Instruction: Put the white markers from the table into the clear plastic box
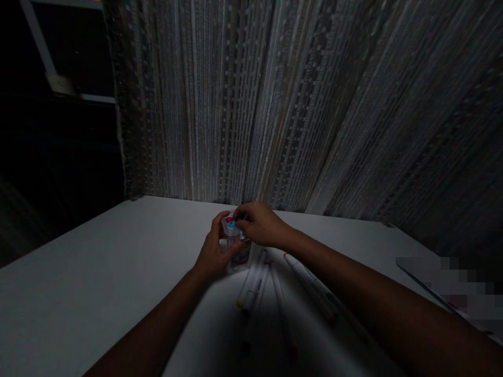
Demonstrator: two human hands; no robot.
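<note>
Clear plastic case being held at the white table, white markers lying nearby.
From here, I'm seeing the left hand holding it between thumb and fingers; the right hand is bending over its top, fingertips close together, beside a blue cap. I can't tell whether they're pinching anything.

Dim light. Left hand grips a clear container from its side, container upright on the white tabletop. Right hand reaches over the container's top, fingertips bent beside a blue cap; whether they pinch anything is unclear. Several white-barrelled markers lie near the container, partly in shadow. Striped curtain hangs behind.
</note>
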